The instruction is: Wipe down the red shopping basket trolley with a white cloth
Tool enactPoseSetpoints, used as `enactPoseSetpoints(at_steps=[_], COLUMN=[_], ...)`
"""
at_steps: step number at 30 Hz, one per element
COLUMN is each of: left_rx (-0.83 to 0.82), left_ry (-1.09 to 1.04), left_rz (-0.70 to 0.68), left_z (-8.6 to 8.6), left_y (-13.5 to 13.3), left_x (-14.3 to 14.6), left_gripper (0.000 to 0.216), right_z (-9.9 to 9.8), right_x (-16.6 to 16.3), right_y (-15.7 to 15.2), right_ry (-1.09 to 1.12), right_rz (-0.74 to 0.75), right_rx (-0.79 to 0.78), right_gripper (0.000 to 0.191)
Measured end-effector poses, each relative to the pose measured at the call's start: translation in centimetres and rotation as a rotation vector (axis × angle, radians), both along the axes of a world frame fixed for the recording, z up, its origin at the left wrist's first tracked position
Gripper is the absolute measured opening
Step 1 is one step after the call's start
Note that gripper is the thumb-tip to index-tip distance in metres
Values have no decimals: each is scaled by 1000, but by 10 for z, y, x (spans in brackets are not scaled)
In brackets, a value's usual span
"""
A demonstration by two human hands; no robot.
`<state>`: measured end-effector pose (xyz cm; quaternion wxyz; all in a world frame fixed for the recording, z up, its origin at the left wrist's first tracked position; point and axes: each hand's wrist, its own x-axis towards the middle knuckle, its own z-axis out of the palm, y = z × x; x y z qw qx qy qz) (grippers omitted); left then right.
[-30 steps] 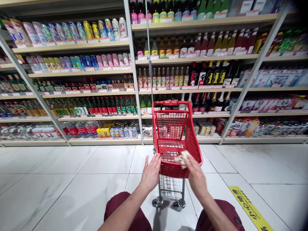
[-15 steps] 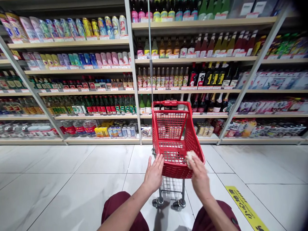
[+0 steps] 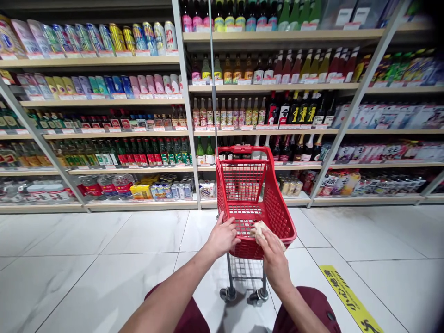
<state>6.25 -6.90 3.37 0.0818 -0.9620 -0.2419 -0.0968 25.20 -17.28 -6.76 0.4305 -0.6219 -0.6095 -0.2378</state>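
Observation:
A small red plastic shopping cart point(image 3: 282, 215) with grey metal legs stands in front of me, its near rim toward me. My left hand point(image 3: 222, 238) grips the near left corner of the basket, fingers bent over the rim. In my right hand point(image 3: 275, 259) is a crumpled off-white cloth point(image 3: 261, 228), pressed onto the near rim right of its middle. My right fingers lie over the cloth and partly cover it. The two hands are a short way apart on the same rim.
Behind the cart, shelves point(image 3: 138, 130) carry rows of bottles, cans and packs. A thin grey pole point(image 3: 214, 106) rises from the cart's far left side. Black-tyred casters point(image 3: 257, 297) rest on white floor tiles point(image 3: 135, 277). A yellow floor sticker point(image 3: 348, 296) lies at right. My knees flank the cart.
My right hand has slid the cloth leftward along the near rim, from the right corner toward the middle. My left hand has shifted slightly, its fingers now bent over the rim. The view turned a little right.

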Motion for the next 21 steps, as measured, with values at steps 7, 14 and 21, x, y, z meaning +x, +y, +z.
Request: enactPoseSetpoints(at_steps=[7, 14, 21], left_rx=[82, 46, 65], left_ry=[36, 1, 11], left_rz=[24, -69, 135], left_z=[-13, -7, 9], left_y=[-27, -42, 3], left_x=[29, 72, 47], left_gripper=[36, 36, 57], right_z=[-7, -1, 16], right_x=[30, 120, 36], right_y=[-7, -23, -21], right_ry=[-53, 93, 190], right_rz=[123, -91, -199], right_rx=[-26, -148, -26], right_gripper=[54, 44, 42])
